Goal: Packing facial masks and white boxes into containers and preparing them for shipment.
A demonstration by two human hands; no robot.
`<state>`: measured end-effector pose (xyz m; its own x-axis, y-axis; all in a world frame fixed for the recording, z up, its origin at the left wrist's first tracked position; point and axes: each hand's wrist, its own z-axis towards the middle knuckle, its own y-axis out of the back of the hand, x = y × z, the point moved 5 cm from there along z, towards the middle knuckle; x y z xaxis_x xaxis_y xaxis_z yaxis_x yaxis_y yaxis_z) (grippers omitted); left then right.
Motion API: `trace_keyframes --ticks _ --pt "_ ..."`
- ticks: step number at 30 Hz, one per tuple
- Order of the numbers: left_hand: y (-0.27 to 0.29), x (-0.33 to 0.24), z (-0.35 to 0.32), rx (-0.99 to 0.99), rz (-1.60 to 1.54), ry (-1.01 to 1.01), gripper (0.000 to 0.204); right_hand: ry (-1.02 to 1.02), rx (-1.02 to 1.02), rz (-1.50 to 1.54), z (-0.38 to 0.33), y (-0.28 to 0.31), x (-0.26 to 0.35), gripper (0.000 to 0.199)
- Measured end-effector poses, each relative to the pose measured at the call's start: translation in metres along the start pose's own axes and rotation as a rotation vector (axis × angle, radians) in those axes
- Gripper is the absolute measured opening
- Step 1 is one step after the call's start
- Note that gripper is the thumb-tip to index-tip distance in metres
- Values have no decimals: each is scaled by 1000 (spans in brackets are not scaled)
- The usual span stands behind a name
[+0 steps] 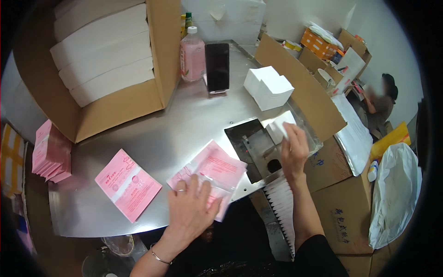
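My left hand point(194, 203) lies with fingers spread on several pink printed plastic sleeves point(221, 166), which overlap near the table's front edge. My right hand point(295, 150) is pinched on a folded white tissue point(278, 126), beside a dark rectangular opening point(247, 138) in the tabletop. A metal mechanism shows inside that opening. Left of my left hand lies a flat stack of pink sleeves point(128, 184) with a pale band across it. Beyond my right hand stands a block of folded white tissues point(268, 87).
An open cardboard box point(124, 115) of white wrapped bundles stands at the far left, with pink packets point(50, 154) before it. A phone point(217, 68) and a pink bottle point(192, 55) stand at the back. Cartons point(344, 212) line the right; a person point(383, 106) sits beyond them.
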<state>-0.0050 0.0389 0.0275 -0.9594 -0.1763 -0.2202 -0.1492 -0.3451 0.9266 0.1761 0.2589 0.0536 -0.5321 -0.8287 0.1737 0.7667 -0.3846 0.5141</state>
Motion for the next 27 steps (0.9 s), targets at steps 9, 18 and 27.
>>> trace_keyframes --ticks 9,18,27 --pt "17 10 -6 -98 -26 42 74 396 488 267 -67 -15 169 43" --pt "-3 -2 -12 -106 110 52 59 35 608 118 -41 -112 61 36" --pt "-4 -12 -14 -106 164 103 60 -220 701 -36 -39 -97 22 26"
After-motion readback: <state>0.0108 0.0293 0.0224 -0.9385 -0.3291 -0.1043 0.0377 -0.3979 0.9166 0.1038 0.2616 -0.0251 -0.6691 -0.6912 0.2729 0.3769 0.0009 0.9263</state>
